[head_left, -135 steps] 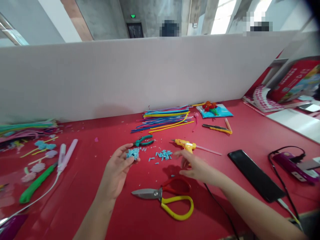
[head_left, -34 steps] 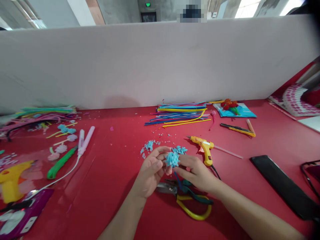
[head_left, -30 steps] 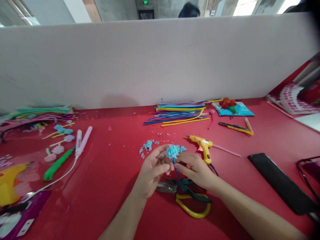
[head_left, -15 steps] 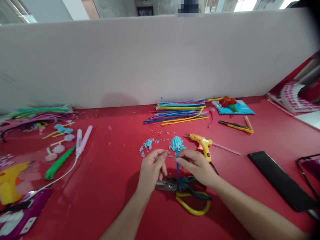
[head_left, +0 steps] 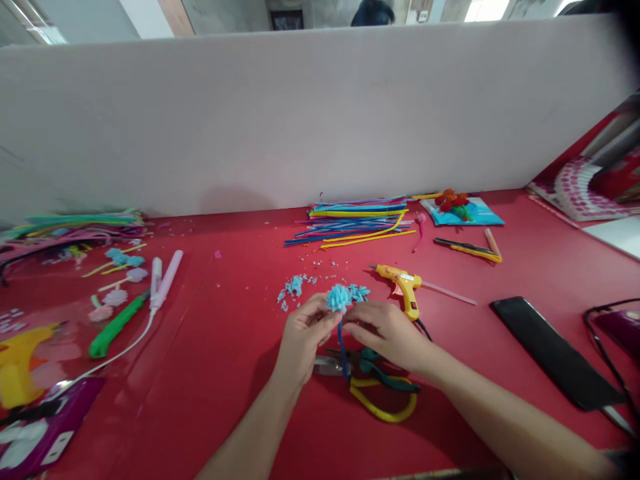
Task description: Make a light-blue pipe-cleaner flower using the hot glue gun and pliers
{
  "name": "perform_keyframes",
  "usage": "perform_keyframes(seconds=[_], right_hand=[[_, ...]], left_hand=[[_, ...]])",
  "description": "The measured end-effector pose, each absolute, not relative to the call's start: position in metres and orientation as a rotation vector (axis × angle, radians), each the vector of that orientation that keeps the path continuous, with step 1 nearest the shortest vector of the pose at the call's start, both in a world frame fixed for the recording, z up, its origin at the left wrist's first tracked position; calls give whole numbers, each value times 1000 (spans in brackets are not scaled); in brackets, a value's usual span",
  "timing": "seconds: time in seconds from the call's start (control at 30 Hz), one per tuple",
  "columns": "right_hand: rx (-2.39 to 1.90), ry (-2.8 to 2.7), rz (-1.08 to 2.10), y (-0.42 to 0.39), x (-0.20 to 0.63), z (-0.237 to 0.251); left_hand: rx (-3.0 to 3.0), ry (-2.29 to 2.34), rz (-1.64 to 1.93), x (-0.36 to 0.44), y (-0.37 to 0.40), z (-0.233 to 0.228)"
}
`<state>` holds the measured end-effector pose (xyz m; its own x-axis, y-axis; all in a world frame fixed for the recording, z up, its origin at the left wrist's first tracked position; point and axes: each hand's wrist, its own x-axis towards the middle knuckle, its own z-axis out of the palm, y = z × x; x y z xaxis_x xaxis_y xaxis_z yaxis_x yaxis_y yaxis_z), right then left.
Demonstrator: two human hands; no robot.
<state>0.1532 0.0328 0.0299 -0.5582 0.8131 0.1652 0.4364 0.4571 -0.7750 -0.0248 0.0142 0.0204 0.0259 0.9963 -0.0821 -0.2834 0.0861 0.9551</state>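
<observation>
The left hand [head_left: 303, 333] and the right hand [head_left: 384, 331] met above the red table [head_left: 225, 373], fingertips pinched together on a light blue fuzzy flower [head_left: 339, 297] whose dark blue stem [head_left: 342, 347] hung down between them. Under the hands lay yellow-handled scissors [head_left: 380, 400] and green-handled pliers [head_left: 375, 363]. A yellow glue gun [head_left: 403, 287] sat just right of the flower, loose blue scraps [head_left: 293, 290] to its left, and a bundle of coloured pipe cleaners [head_left: 355, 220] lay farther back.
</observation>
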Motion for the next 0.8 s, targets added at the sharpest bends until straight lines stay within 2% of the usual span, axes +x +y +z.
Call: perform_keyframes(seconds=[0.23,0.37,0.5,0.6,0.73,0.8], right_hand=[[-1268,-2728,617,3,194,27],[-1290,-2696,680,-13,188,11],[-1291,-2542,841,-12,188,5],[-1340,-2306,1081,-5,198,4],[-1170,-1668,1585,11,208,13],[-1012,-1357,1739,20,204,25]], left_hand=[[941,1049,1296,-35,17,24],[1038,1120,1321,-34,15,25],[1162,1189,1330,-34,12,31],[1239,1186,1380,-38,10,31],[1322,1213,1429,-43,8,23],[1366,1215,1417,-43,8,19]])
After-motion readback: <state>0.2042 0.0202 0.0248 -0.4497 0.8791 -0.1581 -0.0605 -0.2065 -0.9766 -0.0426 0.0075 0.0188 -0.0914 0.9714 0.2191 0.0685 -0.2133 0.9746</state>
